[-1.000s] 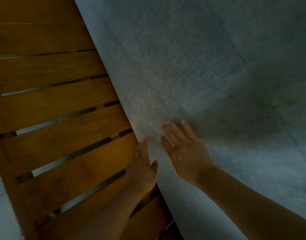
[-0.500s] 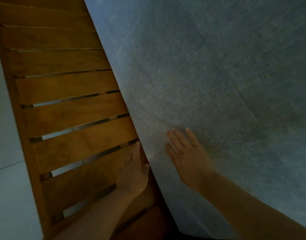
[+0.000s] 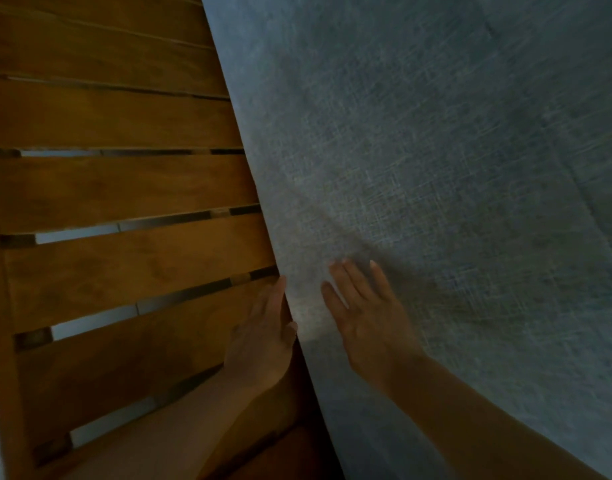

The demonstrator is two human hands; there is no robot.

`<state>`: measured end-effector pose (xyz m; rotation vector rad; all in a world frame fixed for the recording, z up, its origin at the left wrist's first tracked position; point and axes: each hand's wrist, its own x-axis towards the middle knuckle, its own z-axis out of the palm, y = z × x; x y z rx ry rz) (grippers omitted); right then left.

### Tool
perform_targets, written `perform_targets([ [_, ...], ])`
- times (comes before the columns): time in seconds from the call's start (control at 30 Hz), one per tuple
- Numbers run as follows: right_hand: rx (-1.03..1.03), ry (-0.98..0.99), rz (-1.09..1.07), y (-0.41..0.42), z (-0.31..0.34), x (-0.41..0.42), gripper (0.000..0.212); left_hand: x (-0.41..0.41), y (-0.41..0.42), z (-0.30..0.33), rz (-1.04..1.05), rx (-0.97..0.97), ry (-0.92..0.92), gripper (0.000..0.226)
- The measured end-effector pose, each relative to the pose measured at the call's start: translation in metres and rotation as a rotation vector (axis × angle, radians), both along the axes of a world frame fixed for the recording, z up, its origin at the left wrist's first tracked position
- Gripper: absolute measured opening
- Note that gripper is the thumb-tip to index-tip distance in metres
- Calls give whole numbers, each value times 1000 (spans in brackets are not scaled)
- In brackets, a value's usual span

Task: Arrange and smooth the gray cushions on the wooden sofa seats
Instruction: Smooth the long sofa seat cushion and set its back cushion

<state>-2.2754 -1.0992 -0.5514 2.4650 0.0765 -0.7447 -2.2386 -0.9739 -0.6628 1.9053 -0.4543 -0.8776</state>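
Head view: gray cushion (image 3: 436, 168) fills the right and centre of the frame, woven fabric, its left edge running diagonally down across the wooden sofa seat (image 3: 117, 188). Slats of the seat are exposed on the left, gaps between them showing pale floor underneath. A faint seam line crosses the cushion upper right.

Right hand (image 3: 363, 317) lies flat on top of the cushion near its left edge, palm down, fingers straight and slightly spread, pressing the fabric; small wrinkles fan out from the fingertips.

Left hand (image 3: 263, 337) sits against the cushion's side edge, just above the slats, fingers straight and together pointing up along the edge, thumb touching the fabric. Not pinching anything. Both forearms come in from the bottom. Lighting dim, fingertips slightly blurred.
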Motion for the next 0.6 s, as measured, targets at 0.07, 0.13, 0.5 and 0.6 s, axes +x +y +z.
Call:
perform_targets([
  [0.07, 48, -15, -46, 1, 0, 2, 62, -8, -6, -9, 17, -38, -3, 68],
  [0.13, -22, 32, 0, 4, 4, 5, 66, -18, -12, -18, 18, -44, -15, 70],
  [0.5, 100, -396, 303, -2, 32, 60, 56, 2, -97, -33, 720, -131, -205, 54],
  [0.6, -85, -332, 262, -66, 39, 30, 63, -33, -139, -10, 610, -251, -88, 71],
])
